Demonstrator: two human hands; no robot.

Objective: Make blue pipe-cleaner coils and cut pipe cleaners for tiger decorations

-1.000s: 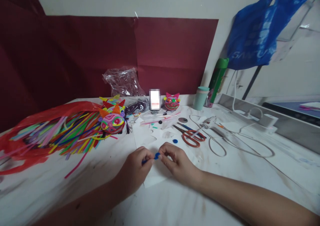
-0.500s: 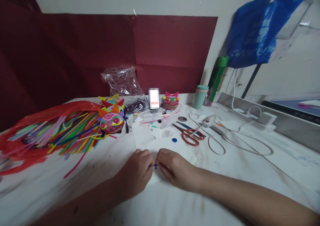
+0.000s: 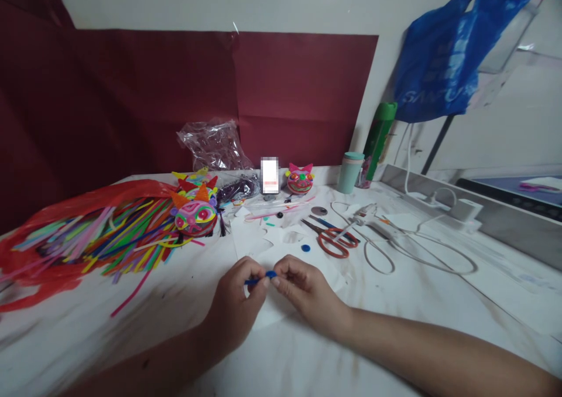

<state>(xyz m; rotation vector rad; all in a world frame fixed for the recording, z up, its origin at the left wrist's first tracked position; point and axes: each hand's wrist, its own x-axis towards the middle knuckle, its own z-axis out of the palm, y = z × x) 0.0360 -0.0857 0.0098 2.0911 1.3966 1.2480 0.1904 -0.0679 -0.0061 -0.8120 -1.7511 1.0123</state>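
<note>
Just in front of me, above the white paper, both hands pinch a blue pipe cleaner that looks coiled at one end. My left hand is closed on it, and a straight blue tail pokes out between the thumb and fingers. With thumb and fingertips my right hand grips the coiled end. A flat blue coil lies on the paper beyond the right hand. Farther right are orange-handled scissors. A colourful animal head made of coiled pipe cleaners stands at the left.
Many coloured pipe cleaners spill from a red plastic bag on the left. A second small animal head, a phone with a blurred screen and a green cup stand behind. A glue gun and cables lie right.
Both hands have lifted slightly and turned, and the blue coil now shows more between the fingertips. The view has shifted a little.
</note>
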